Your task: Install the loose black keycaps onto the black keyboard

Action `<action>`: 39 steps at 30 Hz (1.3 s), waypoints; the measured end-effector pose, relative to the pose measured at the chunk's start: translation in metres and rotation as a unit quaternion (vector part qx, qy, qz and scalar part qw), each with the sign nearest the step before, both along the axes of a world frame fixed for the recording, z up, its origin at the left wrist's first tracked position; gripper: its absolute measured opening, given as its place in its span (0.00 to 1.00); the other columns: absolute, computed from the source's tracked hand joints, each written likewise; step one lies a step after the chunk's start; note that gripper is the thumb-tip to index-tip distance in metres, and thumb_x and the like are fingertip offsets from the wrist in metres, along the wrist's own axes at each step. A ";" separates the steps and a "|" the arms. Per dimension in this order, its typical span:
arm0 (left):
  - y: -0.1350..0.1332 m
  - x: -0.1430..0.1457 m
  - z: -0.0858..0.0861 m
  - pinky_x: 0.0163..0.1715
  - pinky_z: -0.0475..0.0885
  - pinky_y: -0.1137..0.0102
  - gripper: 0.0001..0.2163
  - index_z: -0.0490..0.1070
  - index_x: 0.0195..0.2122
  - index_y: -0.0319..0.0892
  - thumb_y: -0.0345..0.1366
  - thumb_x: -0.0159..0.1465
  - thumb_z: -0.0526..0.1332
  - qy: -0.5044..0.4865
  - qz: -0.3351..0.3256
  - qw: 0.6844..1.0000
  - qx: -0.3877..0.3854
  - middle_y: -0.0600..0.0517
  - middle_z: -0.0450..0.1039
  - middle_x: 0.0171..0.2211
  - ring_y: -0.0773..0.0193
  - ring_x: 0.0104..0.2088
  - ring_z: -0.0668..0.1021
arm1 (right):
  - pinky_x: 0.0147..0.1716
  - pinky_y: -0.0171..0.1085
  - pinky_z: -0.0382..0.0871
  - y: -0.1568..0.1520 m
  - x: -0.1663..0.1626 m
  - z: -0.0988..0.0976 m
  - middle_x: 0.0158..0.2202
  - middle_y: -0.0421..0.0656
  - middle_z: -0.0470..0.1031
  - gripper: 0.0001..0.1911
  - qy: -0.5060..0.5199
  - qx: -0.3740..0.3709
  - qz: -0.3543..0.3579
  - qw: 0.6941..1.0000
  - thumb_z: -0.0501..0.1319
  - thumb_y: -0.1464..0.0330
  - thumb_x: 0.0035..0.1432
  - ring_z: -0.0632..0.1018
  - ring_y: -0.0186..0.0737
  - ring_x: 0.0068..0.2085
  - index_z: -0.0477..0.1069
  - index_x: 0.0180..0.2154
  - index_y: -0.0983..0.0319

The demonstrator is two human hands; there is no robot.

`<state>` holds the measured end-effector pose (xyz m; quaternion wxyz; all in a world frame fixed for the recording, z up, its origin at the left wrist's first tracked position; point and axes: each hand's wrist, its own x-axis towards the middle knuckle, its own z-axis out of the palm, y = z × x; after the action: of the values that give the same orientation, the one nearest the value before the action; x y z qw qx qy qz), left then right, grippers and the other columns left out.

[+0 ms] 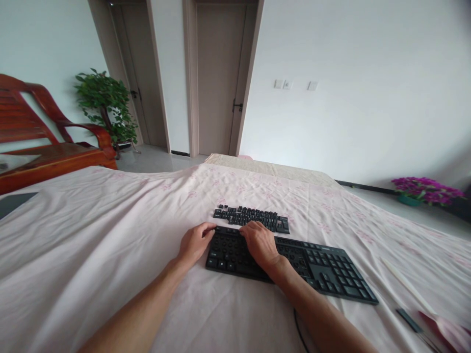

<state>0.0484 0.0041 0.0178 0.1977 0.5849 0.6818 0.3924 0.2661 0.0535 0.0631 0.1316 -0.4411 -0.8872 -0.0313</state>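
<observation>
A black keyboard (324, 269) lies on a pink flowered cloth (110, 245), most of its left-side keycaps removed. Behind it the pulled keycaps (252, 217) sit in rows on the cloth. My left hand (195, 242) rests at the keyboard's upper left corner, fingers curled against its edge. My right hand (259, 242) lies over the keyboard's top left area, fingers bent down toward the back edge near the loose keycaps. Whatever the fingertips pinch is hidden.
A white stick (406, 284) and a small dark tool (408, 319) lie at the right, beside something pink (447, 331). A wooden bench (44, 142) and potted plant (105, 105) stand at the left, purple flowers (427, 190) at the right. The keyboard cable (300, 331) runs toward me.
</observation>
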 end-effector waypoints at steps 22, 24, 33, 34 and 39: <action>-0.001 0.000 0.000 0.44 0.70 0.72 0.14 0.75 0.45 0.50 0.41 0.62 0.55 -0.006 -0.007 1.000 -0.003 0.56 0.79 0.44 0.62 0.43 0.79 | 0.38 0.35 0.59 -0.007 -0.005 0.001 0.37 0.44 0.73 0.13 -0.015 0.014 -0.004 1.000 0.51 0.70 0.65 0.70 0.40 0.41 0.74 0.35 0.59; 0.000 -0.001 -0.001 0.44 0.70 0.72 0.14 0.75 0.45 0.50 0.41 0.62 0.55 -0.006 -0.009 1.000 0.002 0.56 0.79 0.44 0.62 0.43 0.79 | 0.38 0.35 0.60 -0.007 -0.006 0.002 0.37 0.44 0.73 0.13 -0.014 0.014 -0.002 1.000 0.51 0.70 0.65 0.70 0.40 0.41 0.74 0.35 0.58; 0.000 -0.001 -0.002 0.44 0.70 0.72 0.14 0.75 0.45 0.51 0.42 0.62 0.55 -0.003 -0.009 1.000 0.006 0.57 0.79 0.43 0.63 0.42 0.79 | 0.37 0.35 0.60 0.001 -0.005 0.000 0.37 0.45 0.73 0.13 -0.013 0.007 -0.006 1.000 0.51 0.71 0.65 0.71 0.40 0.41 0.74 0.34 0.59; 0.000 -0.001 -0.002 0.44 0.70 0.72 0.14 0.75 0.45 0.50 0.42 0.62 0.55 -0.003 -0.008 1.000 0.007 0.56 0.79 0.43 0.63 0.42 0.79 | 0.38 0.35 0.60 0.002 -0.004 0.000 0.37 0.44 0.73 0.13 -0.010 0.004 -0.006 1.000 0.51 0.71 0.65 0.71 0.40 0.41 0.75 0.35 0.59; 0.000 -0.001 -0.002 0.44 0.70 0.72 0.14 0.75 0.45 0.50 0.42 0.62 0.55 -0.004 -0.009 1.000 0.008 0.57 0.79 0.43 0.63 0.43 0.79 | 0.39 0.35 0.60 0.003 -0.003 -0.001 0.37 0.44 0.73 0.13 -0.002 0.004 0.015 1.000 0.52 0.70 0.65 0.70 0.40 0.41 0.75 0.35 0.58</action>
<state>0.0471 0.0040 0.0159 0.1993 0.5911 0.6728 0.3978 0.2627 0.0565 0.0626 0.1321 -0.4275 -0.8937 -0.0339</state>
